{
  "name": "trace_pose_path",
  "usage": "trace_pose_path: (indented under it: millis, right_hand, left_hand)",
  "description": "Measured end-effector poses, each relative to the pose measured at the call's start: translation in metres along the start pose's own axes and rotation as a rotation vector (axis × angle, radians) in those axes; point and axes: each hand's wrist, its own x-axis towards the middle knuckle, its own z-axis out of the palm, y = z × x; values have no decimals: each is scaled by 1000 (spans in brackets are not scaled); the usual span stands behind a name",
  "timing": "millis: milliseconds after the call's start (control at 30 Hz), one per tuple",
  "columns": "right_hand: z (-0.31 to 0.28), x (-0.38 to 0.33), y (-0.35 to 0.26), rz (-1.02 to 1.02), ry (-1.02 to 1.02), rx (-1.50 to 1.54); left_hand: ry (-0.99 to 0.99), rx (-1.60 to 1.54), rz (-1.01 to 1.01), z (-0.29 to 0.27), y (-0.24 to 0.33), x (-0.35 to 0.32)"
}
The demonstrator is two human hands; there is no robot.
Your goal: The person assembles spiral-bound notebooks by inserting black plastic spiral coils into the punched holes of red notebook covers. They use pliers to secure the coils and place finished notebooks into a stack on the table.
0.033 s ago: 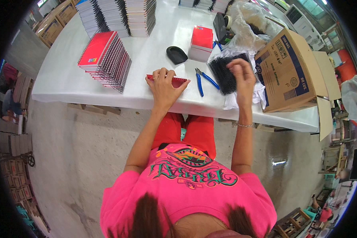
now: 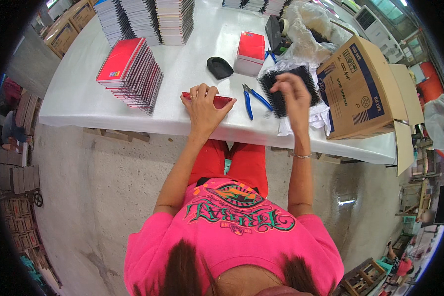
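Red is the thin notebook (image 2: 207,100) lying flat at the near edge of the white table (image 2: 84,98); the left hand (image 2: 203,104) lies spread on top of it, palm down, fingers open and closed around nothing. Just right of it lie blue-handled pliers (image 2: 252,98). Further right, the right hand (image 2: 292,93) is raised with its fingers pinched on a bundle of black spiral binding wires (image 2: 281,84), which rests on crumpled clear plastic. To the far right stands an open brown cardboard box (image 2: 362,91), its side bearing blue printed panels and stripes. A slanted stack of red-covered spiral notebooks (image 2: 130,74) sits to the left, with taller grey stacks behind it. Beyond the hands are a black oval dish (image 2: 219,67) and a small red and white pile of pads (image 2: 250,52).
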Motion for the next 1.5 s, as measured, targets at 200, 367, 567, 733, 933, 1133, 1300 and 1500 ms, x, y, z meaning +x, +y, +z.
trace_pose_path:
  millis: [200, 367, 567, 733, 933, 1133, 1300, 1500]
  right_hand:
    - [45, -12, 11, 31, -221, -354]
    - [57, -11, 24, -25, -266, -386]
    - [60, -13, 27, -72, -318, -378]
    - [58, -14, 29, -74, -397, -386]
    - [63, -18, 26, -44, -353, -284]
    - [62, -13, 31, -186, -400, -394]
    - [67, -14, 15, -81, -386, -381]
    - [72, -11, 19, -232, -323, -416]
  left_hand:
    - [-18, -42, -19, -1, 3, 1]
    - [-14, -35, -10, -2, 1, 1]
    - [-30, -43, 1, -1, -2, -1]
    - [-43, -49, 14, -2, -4, 0]
    - [-53, -49, 20, -4, -5, 1]
    - [-89, -44, 9, -6, -5, 4]
    - [-50, -29, 26, -4, -6, 3]
    - [-96, 2, 21, -6, -4, 3]
